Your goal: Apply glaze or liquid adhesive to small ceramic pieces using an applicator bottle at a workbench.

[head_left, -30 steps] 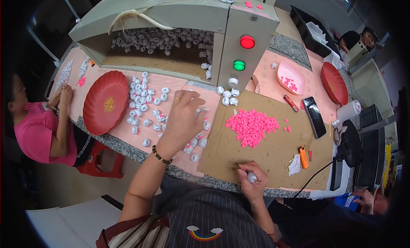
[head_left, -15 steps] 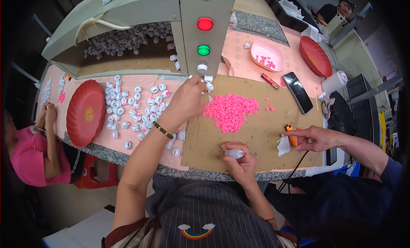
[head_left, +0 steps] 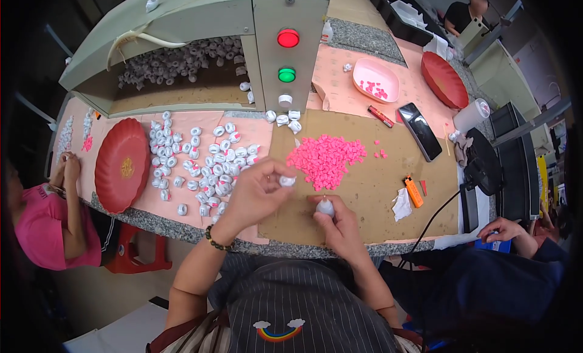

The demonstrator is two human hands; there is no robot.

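My left hand point(head_left: 261, 194) pinched a white piece point(head_left: 288, 181) between nearly closed fingers; my right hand point(head_left: 344, 229) gripped a bottle point(head_left: 325, 208), tip away from me. The bottle sat right of the piece and nearer me, pink bits point(head_left: 331, 158) just beyond both. I couldn't read the gold marking point(head_left: 127, 168) on the red bowl point(head_left: 115, 143).

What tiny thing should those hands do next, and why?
Perhaps the right hand should bring its small bottle to the white piece pinched in the left hand. The two are held near each other but apart, and several loose white pieces show bits of pink, like the pink pieces heaped nearby.
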